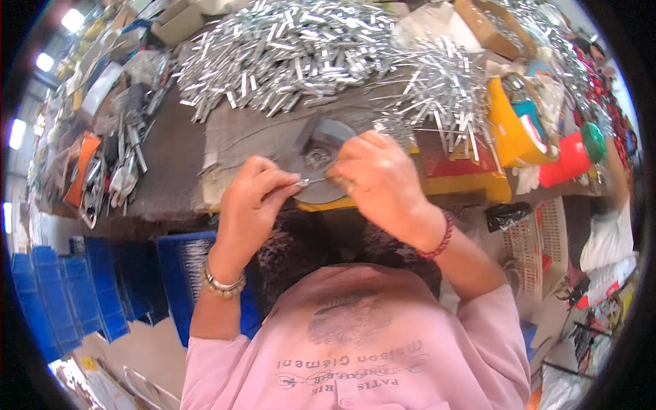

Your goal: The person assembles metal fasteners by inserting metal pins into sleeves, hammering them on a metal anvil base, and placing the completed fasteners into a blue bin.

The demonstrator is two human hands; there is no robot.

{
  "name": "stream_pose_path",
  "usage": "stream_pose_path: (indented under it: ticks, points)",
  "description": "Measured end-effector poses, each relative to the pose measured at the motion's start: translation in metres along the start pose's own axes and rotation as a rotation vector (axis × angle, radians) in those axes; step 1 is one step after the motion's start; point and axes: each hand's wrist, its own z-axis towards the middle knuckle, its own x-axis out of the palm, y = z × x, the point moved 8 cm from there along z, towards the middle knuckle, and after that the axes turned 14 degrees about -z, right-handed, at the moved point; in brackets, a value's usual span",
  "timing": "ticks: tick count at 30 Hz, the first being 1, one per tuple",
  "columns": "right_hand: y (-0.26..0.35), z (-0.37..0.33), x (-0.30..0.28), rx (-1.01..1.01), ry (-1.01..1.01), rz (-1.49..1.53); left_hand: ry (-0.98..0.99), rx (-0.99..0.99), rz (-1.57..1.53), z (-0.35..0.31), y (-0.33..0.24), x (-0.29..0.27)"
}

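Observation:
My left hand (pixel 251 198) is closed in a pinch, thumb and forefinger on one end of a small, thin metal rod (pixel 316 180). The other end runs to the pinched fingers of my right hand (pixel 376 179), which are slightly blurred and partly hide it. Just beyond and beneath both hands is a dark grey round dish (pixel 316 196) at the table's near edge. A dark upright block and some small shiny bits are in it; its right side is hidden by my right hand.
A large heap of shiny metal pieces (pixel 294 55) covers the far table, with thinner metal strips (pixel 444 89) to its right. A yellow container (pixel 509 130) and a red cup (pixel 566 160) stand at right. Tools (pixel 123 157) lie left. Blue bins (pixel 75 287) and a white basket (pixel 536 253) stand below.

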Motion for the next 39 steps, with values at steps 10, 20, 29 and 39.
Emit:
stream_pose_path:
  ticks: [10,20,29,39]
  points:
    - [-0.105,-0.065,-0.061,0.6,0.096,-0.013,-0.025,0.049,0.063,-0.003,-0.008,-0.002]
    - [-0.105,-0.051,-0.041,0.5,0.252,0.0,-0.029,-0.004,0.024,0.004,0.001,0.003]
    - [-0.09,-0.04,-0.018,0.278,0.306,-0.168,-0.045,0.074,0.102,-0.006,-0.007,-0.002]
    - [-0.088,-0.028,-0.02,0.17,0.469,-0.196,-0.011,0.051,-0.011,-0.005,-0.003,-0.001]
